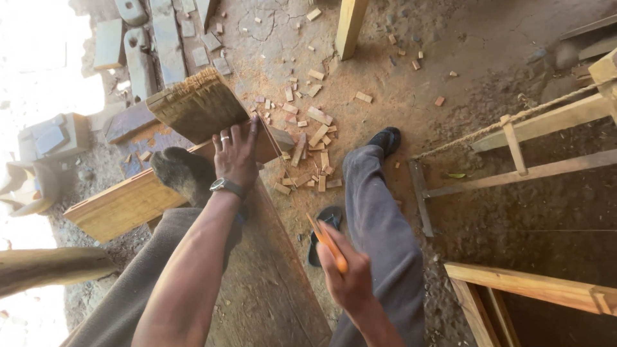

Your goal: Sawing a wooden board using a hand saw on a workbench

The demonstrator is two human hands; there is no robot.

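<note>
My left hand (236, 153), with a ring and a wristwatch, presses down on a thick wooden block (202, 109) that rests on a long dark plank (276, 289). My left foot (183, 172) in a dusty sock stands on the plank beside that hand. My right hand (347, 276) is raised near my right knee and is shut on an orange-handled tool (328, 243); its working end is hidden or blurred. My right leg in grey trousers reaches to a black shoe (385, 138) on the dirt floor.
Several small wood offcuts (313, 138) lie scattered on the sawdust floor ahead. A light board (119, 205) lies under the block at left. A wooden frame with a rope (514, 119) stands at right, another frame (533, 289) at lower right. A black sandal (324, 222) lies by my leg.
</note>
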